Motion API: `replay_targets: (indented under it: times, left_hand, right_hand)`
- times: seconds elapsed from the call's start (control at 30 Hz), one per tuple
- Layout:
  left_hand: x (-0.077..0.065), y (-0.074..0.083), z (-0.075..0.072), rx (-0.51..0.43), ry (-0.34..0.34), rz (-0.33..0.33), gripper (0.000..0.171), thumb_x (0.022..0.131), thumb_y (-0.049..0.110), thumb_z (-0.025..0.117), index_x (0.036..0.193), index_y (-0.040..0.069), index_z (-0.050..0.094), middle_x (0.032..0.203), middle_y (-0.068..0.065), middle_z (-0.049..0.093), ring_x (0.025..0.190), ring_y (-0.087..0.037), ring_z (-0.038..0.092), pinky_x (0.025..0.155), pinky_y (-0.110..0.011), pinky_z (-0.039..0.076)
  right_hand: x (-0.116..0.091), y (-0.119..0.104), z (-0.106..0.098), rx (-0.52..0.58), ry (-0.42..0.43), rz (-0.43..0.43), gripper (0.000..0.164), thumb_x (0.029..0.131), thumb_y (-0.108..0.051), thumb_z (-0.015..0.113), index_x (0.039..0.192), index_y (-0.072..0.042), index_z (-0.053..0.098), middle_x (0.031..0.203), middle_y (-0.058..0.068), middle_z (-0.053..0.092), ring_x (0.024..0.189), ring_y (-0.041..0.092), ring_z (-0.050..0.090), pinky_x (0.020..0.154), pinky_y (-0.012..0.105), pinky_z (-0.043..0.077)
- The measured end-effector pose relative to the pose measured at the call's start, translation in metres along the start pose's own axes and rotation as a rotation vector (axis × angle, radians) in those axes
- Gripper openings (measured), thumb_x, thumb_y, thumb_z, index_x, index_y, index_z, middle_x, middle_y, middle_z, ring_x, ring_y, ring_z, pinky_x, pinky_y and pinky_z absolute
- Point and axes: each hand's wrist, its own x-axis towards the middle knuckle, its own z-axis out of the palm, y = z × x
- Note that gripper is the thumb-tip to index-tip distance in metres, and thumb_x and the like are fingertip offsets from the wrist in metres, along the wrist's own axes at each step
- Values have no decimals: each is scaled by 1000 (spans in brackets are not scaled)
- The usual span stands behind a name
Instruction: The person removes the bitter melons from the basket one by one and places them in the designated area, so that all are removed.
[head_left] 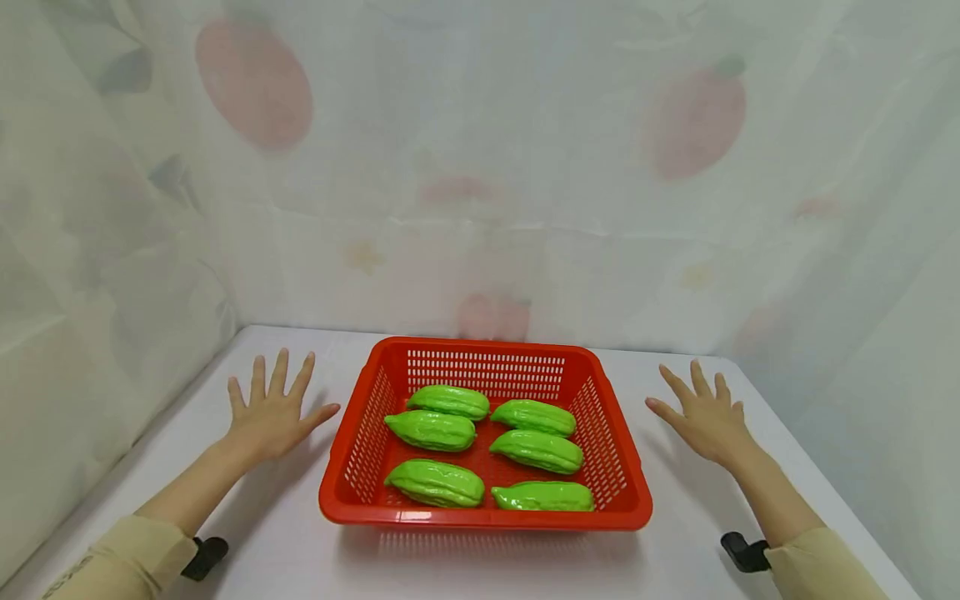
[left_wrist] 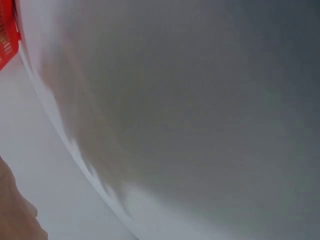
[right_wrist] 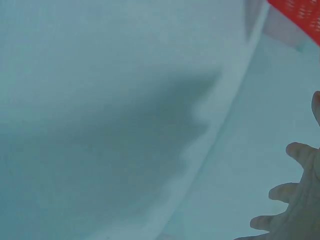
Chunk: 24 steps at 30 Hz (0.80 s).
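Observation:
In the head view a red plastic basket (head_left: 480, 518) with slotted walls stands mid-table. Several shiny green bitter melons (head_left: 435, 482) lie in it, in two rough columns. Left of the basket, my left hand (head_left: 270, 421) is spread with straight fingers and holds nothing; its thumb tip is near the basket's left rim. On the other side my right hand (head_left: 708, 425) is likewise spread and bare, its thumb pointing toward the basket. The right wrist view catches its fingers (right_wrist: 285, 192) at the right edge, and only part of the left hand (left_wrist: 17, 210) enters the left wrist view.
The white table (head_left: 255, 533) reaches out on both sides of the basket. A pale curtain (head_left: 480, 275) with faded fruit prints rises along the back edge and both sides. Black bands show at both sleeve cuffs, the left cuff (head_left: 142, 546) being beige.

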Motion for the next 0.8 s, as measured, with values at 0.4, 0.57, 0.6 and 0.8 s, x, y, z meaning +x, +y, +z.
replay_targets:
  times: [0.4,0.57,0.6,0.8]
  left_hand:
    - [5,-4,3,-13,-1,-18,103,89,73,46,160,14,-1,161,-32,-9,145,-60,-15,104,-82,-19]
    - [11,-1,-7,-18,46,-4,100,92,71,43,160,11,0,161,-35,-2,144,-64,-9,105,-84,-9]
    - [12,1,-10,-27,52,1,99,93,70,42,159,9,0,160,-37,0,143,-65,-6,105,-84,-4]
    - [20,23,-33,-292,-23,56,90,100,56,41,157,-3,4,153,-39,26,138,-60,32,106,-72,34]
  right_hand:
    - [3,1,11,11,-33,25,87,92,-71,41,156,-15,24,158,39,8,138,70,4,99,90,8]
    - [7,-1,-2,-6,-2,13,86,94,-68,42,156,-13,24,157,40,11,137,71,9,99,89,14]
    - [9,-1,-6,9,11,3,85,94,-67,43,156,-11,24,156,41,12,136,71,12,98,88,17]
    - [16,-18,-50,299,74,-87,72,101,-44,51,152,2,29,154,38,26,137,62,27,105,76,30]
